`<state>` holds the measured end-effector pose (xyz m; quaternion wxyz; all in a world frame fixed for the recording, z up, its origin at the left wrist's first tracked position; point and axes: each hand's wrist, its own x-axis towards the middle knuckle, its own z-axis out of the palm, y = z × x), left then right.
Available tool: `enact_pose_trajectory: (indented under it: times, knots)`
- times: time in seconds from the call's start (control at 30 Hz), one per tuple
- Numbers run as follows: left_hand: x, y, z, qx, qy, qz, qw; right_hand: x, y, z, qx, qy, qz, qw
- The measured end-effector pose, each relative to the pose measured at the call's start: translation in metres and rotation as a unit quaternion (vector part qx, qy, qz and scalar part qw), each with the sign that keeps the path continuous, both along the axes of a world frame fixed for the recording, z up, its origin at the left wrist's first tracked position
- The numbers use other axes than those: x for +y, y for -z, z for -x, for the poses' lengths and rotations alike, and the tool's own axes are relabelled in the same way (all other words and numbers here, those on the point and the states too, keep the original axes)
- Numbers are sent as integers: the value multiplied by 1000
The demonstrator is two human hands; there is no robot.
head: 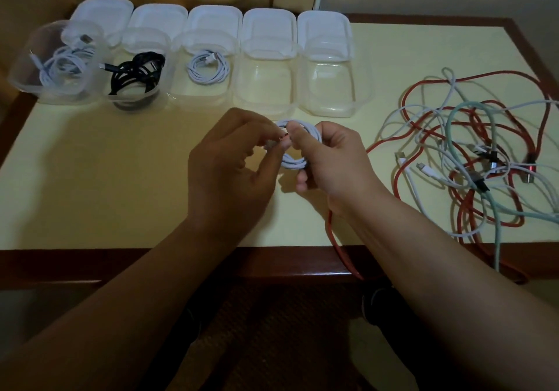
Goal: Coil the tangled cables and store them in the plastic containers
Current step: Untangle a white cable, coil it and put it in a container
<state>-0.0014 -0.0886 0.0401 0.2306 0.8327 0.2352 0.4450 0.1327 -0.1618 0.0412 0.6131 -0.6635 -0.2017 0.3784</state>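
- White cable coil (298,145) held just above the table (121,163), near side of the fourth container (266,82), not touching it.
- Right hand (329,160) clamped round the coil's right side, thumb over the top loops, fingers under.
- Left hand (230,163) pinching the loose end by its plug at the coil's left edge; exact grip on the plug too small to read.
- Three containers left of the fourth already hold coils: white, black, white. Fourth and its right neighbour hold nothing. Lids (269,24) lie just behind the row.
- Tangled pile (472,160) of red, white and mint cables sits well right of the fourth container; one red strand runs under the right forearm and off the table edge.
- Judgement: step is securing the tail. Keep the right-hand clamp firm so loops stay stacked; tuck the end through snugly, then lower flat into the fourth container.
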Motion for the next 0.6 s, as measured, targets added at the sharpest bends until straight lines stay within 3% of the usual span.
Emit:
enact_pose_trajectory:
  times: [0.2, 0.37, 0.6]
  knots:
    - [8, -10, 2, -49, -39, 152, 986, 0, 0, 4, -62, -33, 13, 997]
    - [20, -3, 4, -19, -16, 285, 958, -4, 1, 9, -146, -82, 17, 986]
    - [24, -1, 10, 0, 21, 269, 963, -7, -7, 6, -86, -119, 38, 989]
